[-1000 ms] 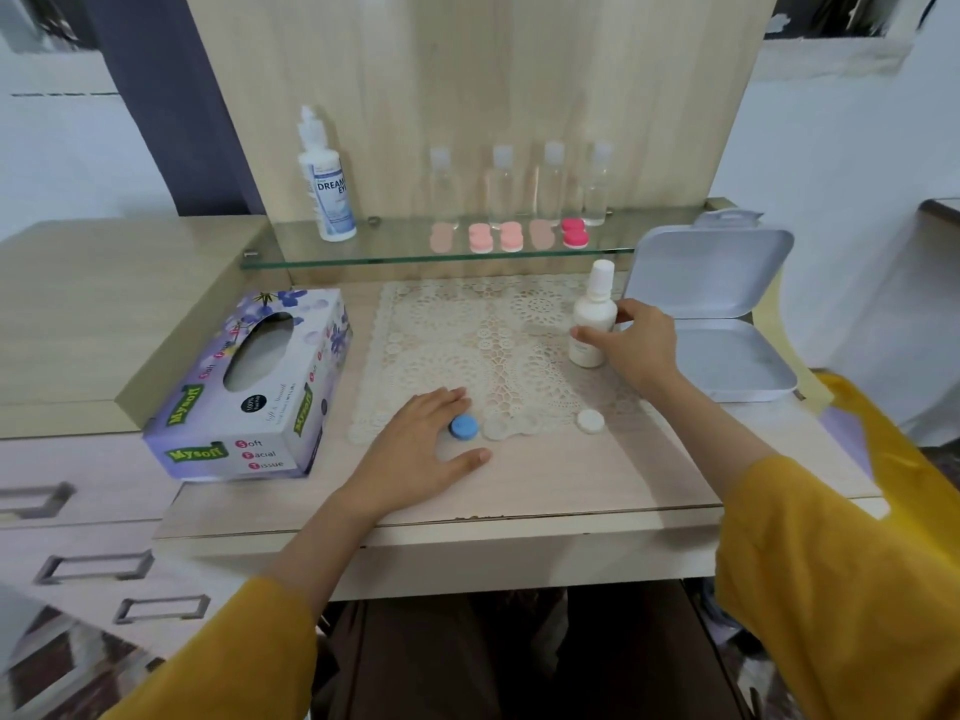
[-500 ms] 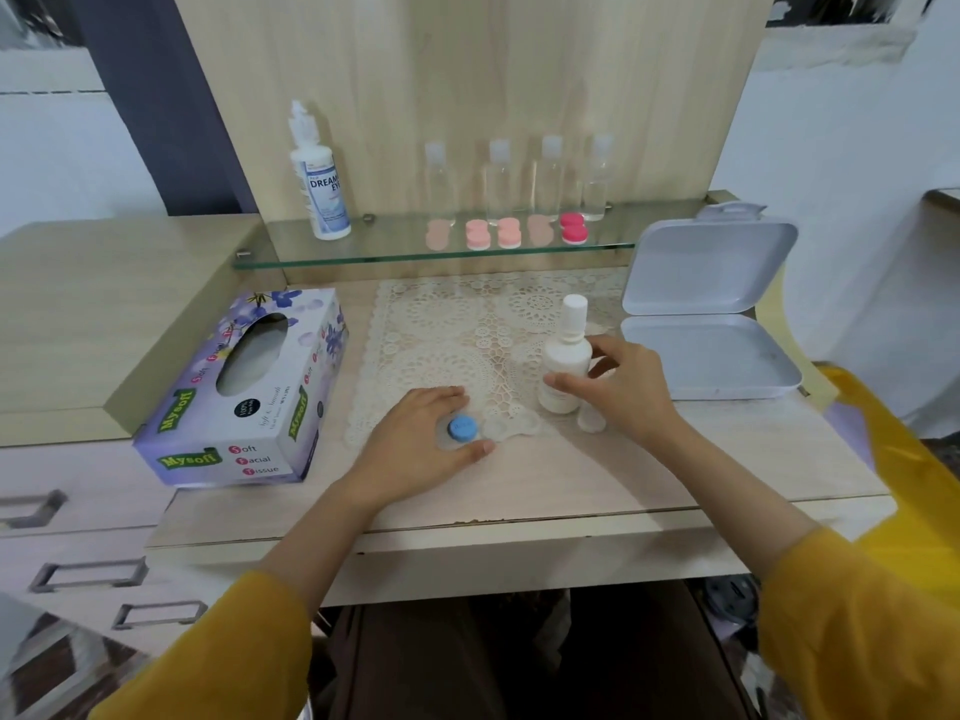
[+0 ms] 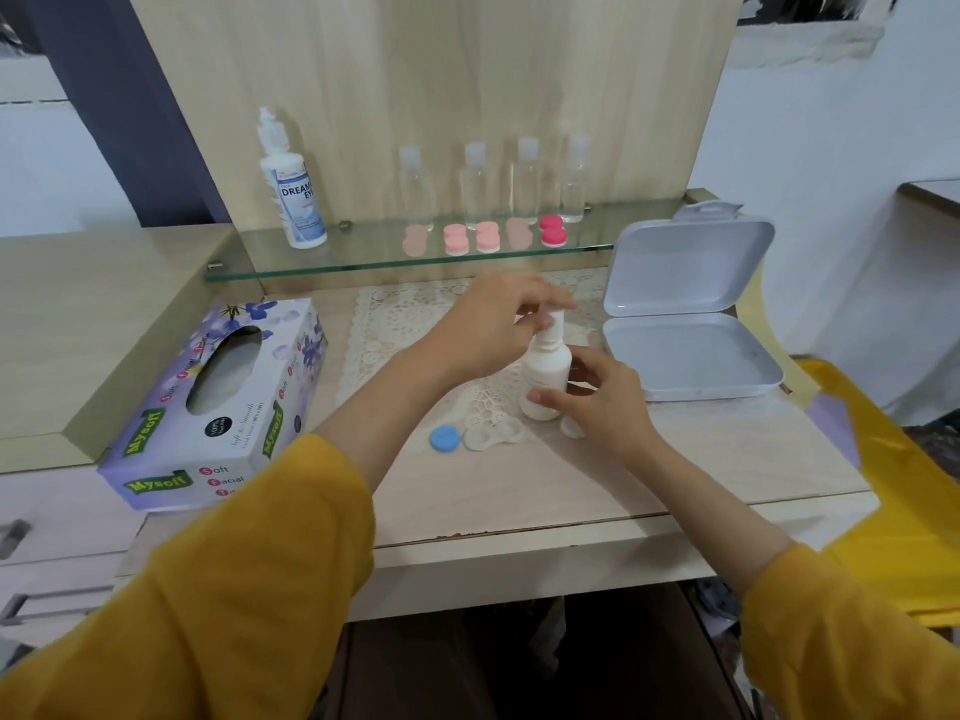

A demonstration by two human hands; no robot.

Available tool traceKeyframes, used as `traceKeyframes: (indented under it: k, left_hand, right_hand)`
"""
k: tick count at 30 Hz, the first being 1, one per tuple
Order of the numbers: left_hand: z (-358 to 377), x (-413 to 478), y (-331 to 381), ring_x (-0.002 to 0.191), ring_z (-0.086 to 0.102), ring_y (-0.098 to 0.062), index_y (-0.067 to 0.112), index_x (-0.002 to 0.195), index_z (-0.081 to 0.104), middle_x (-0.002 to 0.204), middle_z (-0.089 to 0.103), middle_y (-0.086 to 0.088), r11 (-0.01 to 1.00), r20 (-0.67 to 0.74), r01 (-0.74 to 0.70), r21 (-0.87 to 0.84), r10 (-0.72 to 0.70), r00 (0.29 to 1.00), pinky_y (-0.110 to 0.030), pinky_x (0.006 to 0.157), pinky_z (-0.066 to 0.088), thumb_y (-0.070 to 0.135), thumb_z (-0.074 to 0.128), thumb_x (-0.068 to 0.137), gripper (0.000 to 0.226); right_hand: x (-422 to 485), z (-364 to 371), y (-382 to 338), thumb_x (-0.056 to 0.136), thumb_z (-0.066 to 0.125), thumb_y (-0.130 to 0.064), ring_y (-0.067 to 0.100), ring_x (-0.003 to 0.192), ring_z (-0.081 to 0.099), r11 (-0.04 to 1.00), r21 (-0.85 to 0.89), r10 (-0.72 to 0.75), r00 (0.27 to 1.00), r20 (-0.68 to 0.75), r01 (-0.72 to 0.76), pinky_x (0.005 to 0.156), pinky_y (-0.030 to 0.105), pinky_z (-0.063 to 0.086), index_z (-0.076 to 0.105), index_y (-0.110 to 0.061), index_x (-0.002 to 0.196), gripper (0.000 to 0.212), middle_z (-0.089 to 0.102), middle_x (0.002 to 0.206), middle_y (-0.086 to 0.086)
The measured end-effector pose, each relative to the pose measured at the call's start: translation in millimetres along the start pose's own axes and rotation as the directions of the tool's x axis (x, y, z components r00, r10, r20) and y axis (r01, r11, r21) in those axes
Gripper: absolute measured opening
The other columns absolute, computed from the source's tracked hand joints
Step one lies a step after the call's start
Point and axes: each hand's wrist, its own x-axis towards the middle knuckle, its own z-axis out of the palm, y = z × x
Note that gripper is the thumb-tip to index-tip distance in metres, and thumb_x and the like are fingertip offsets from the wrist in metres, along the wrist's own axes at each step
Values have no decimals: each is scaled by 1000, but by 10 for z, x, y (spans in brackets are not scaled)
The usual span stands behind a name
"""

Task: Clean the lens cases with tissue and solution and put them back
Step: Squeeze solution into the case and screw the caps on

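Observation:
A small white solution bottle (image 3: 545, 374) stands upright on the lace mat (image 3: 395, 324). My right hand (image 3: 597, 402) grips its lower body. My left hand (image 3: 493, 324) pinches the bottle's cap at the top. In front of the bottle lie a blue lens-case lid (image 3: 444, 439), an open white lens case (image 3: 491, 433) and a white lid (image 3: 571, 427), partly hidden by my right hand. Several pink and red lens cases (image 3: 485, 237) sit on the glass shelf (image 3: 363, 262). A purple tissue box (image 3: 218, 402) stands at the left.
An open white plastic box (image 3: 685, 324) stands to the right of the mat. On the glass shelf are a large solution bottle (image 3: 291, 184) and several small clear bottles (image 3: 524, 179). Yellow cloth (image 3: 904, 459) hangs at the right. Drawers are at lower left.
My left hand left the blue lid and rose to the bottle's cap. My right hand drew the bottle nearer, to the mat's front edge. The blue lid now lies uncovered.

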Motion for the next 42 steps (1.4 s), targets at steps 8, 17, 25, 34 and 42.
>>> traceKeyframes:
  k: [8, 17, 25, 34, 42]
  left_hand:
    - [-28, 20, 14, 104, 51, -4, 20, 121, 58, 121, 57, 6, 998, 51, -3, -67, 6, 999, -16, 89, 43, 5, 53, 89, 35]
    - [55, 72, 29, 61, 42, -13, 9, 75, 54, 67, 49, 1, 941, -95, 96, 324, -69, 993, -28, 56, 35, 46, 55, 85, 38]
    - [-48, -94, -59, 53, 42, -7, 8, 69, 59, 59, 54, 0, 983, -394, 184, 1, -169, 903, -22, 54, 36, 41, 69, 77, 35]
    - [136, -1006, -742, 73, 55, -3, 8, 103, 67, 95, 64, -7, 879, -338, 465, -107, -472, 814, -13, 73, 47, 10, 75, 72, 31]
    - [261, -1158, -704, 103, 52, -18, 7, 117, 56, 115, 51, -12, 949, -498, 297, 106, -208, 842, -28, 90, 44, 24, 62, 83, 39]
  right_hand:
    - [14, -19, 37, 68, 80, -15, 10, 94, 63, 1000, 23, -17, 1000, 21, 16, 81, 22, 51, 62, -15, 112, 47, 66, 99, -3]
    - [-2, 31, 66, 66, 80, -13, 10, 96, 62, 999, 45, -26, 1000, 16, 25, 81, 25, 52, 59, -18, 106, 45, 65, 100, -7]
    - [-47, 63, 113, 67, 79, -10, 10, 93, 62, 990, 139, -16, 1000, -4, 16, 78, 26, 52, 54, -17, 101, 43, 62, 98, -9]
    - [-29, -12, 128, 71, 76, -10, 13, 98, 62, 988, 152, -33, 999, 39, 27, 84, 24, 50, 60, -15, 117, 50, 65, 108, -1]
    - [12, -136, 56, 70, 77, -8, 10, 94, 57, 995, -18, -100, 993, 55, 101, 79, 13, 44, 58, -22, 116, 52, 60, 101, -11]
